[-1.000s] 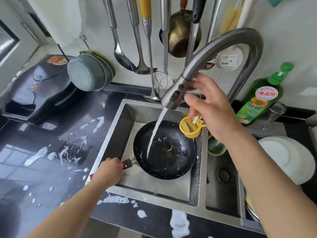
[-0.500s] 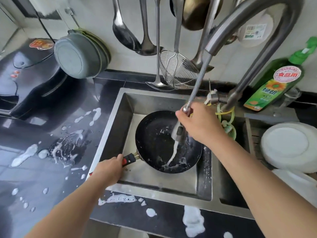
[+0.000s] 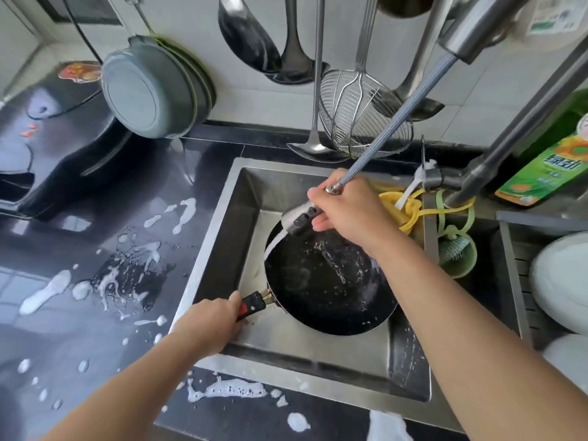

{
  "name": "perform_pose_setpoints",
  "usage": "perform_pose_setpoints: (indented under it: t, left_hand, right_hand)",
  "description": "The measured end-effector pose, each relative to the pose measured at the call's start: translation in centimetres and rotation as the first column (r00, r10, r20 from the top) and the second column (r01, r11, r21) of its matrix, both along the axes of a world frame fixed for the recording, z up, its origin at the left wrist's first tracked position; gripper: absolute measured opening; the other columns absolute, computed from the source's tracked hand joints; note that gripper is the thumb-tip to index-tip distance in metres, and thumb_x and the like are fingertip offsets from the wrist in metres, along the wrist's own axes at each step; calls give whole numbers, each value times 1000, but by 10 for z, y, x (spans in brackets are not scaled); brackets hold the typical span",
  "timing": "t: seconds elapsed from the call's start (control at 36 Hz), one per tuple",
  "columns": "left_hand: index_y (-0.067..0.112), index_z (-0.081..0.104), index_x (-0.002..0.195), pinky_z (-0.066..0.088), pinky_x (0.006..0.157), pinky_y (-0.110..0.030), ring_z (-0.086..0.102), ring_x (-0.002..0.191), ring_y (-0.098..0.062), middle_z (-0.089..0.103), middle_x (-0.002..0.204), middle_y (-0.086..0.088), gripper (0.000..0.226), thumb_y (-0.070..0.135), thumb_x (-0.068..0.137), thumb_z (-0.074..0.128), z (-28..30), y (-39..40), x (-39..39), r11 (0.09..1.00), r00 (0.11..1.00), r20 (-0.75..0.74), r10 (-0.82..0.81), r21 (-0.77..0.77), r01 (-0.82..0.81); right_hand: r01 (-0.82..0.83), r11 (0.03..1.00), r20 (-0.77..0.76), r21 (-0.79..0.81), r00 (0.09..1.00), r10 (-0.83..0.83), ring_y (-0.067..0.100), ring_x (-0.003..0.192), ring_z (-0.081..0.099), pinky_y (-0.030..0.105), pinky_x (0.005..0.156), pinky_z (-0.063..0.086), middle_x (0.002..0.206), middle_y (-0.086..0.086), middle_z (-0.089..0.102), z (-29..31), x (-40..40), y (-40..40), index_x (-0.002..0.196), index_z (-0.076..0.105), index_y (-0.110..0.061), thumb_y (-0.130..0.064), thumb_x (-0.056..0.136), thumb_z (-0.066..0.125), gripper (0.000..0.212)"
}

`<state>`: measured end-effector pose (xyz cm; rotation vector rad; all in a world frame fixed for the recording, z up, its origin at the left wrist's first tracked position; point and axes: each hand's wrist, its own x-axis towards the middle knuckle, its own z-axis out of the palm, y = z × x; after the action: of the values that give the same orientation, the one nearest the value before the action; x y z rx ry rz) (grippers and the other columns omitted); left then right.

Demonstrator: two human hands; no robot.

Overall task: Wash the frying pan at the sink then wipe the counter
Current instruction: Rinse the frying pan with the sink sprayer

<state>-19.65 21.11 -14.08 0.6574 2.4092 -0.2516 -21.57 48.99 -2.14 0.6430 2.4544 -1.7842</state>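
A black frying pan (image 3: 324,288) lies tilted in the steel sink (image 3: 305,358). My left hand (image 3: 206,323) grips its red and black handle (image 3: 253,306) at the sink's left wall. My right hand (image 3: 350,208) holds the pull-out spray head (image 3: 300,218), drawn down on its braided hose (image 3: 394,122) from the tap (image 3: 496,23). Water streams from the head onto the pan's far left rim. The black counter (image 3: 79,313) on the left is spattered with white foam (image 3: 47,294).
Ladles and a wire skimmer (image 3: 359,113) hang over the sink's back. A grey lidded pot (image 3: 149,90) leans on the wall beside a black appliance (image 3: 51,138). A yellow holder (image 3: 401,208), green scrubber cup (image 3: 455,253), green detergent bottle (image 3: 547,167) and white plates (image 3: 560,281) sit right.
My right hand pulled the spray head off the tap and down over the pan, then swung it from the pan's middle to its far left rim. The left hand kept the handle.
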Motion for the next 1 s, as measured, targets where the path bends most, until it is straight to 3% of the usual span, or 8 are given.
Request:
perform_pose_setpoints:
  t: [0.11,0.22,0.31,0.36,0.44,0.58,0.78,1.0]
  left_hand:
    - [23,33,100,54,71,-44,67,84,-32,65,92,-4,17,38,102,40,-1,-1,-1,1000,1000,-8,-15,8,15]
    - [22,33,100,50,69,-42,67,85,-32,55,84,0,17,38,103,39,1,0,-1,999,1000,-6,-18,28,18]
    - [22,33,100,50,70,-41,59,75,-30,52,83,1,16,36,103,39,2,-1,0,999,1000,-20,-17,39,18]
    - [22,33,101,51,70,-42,59,74,-30,53,83,1,14,34,102,40,2,-1,0,999,1000,-17,-11,38,11]
    - [24,31,98,49,67,-41,66,84,-31,62,90,-3,14,32,102,42,1,-1,1,1000,1000,-25,-3,21,3]
    - [24,28,96,45,65,-40,66,86,-31,65,95,-4,13,26,101,40,4,-1,4,1000,1000,-24,-7,11,7]
    - [25,28,97,45,65,-39,66,85,-30,58,87,-1,14,27,101,41,6,0,4,999,1000,-24,2,36,-1]
    - [25,30,98,44,64,-38,64,82,-29,60,89,-1,12,30,102,40,6,-2,4,999,999,-39,-8,44,10]
  right_hand:
    - [58,995,-39,78,998,-55,13,62,74,37,72,64,79,5,75,-3,-12,6,97,63,-14,-25,94,66,12]
    - [123,965,-76,232,991,-108,14,66,73,33,69,63,79,1,73,-11,-17,18,92,63,-21,-29,95,66,9]
    - [178,929,-112,324,982,-149,19,73,72,39,74,62,79,0,72,-19,-16,27,95,65,-19,-30,94,66,11]
    - [214,912,-137,349,975,-177,18,75,71,34,72,60,80,1,71,-21,-13,32,99,66,-16,-28,95,65,12]
    - [272,860,-167,432,961,-221,16,77,63,22,67,48,87,-1,68,-21,-9,42,106,65,-14,-27,95,65,17]
    - [266,796,-135,544,964,-231,10,66,51,23,64,38,79,-5,58,-19,0,54,103,62,-17,-29,96,64,14]
    - [253,790,-102,558,966,-238,30,96,60,40,85,51,87,0,60,-17,2,59,106,63,-14,-31,95,65,20]
    - [256,837,-103,483,966,-236,25,85,67,36,84,56,88,3,69,-14,-2,49,103,64,-16,-29,93,68,16]
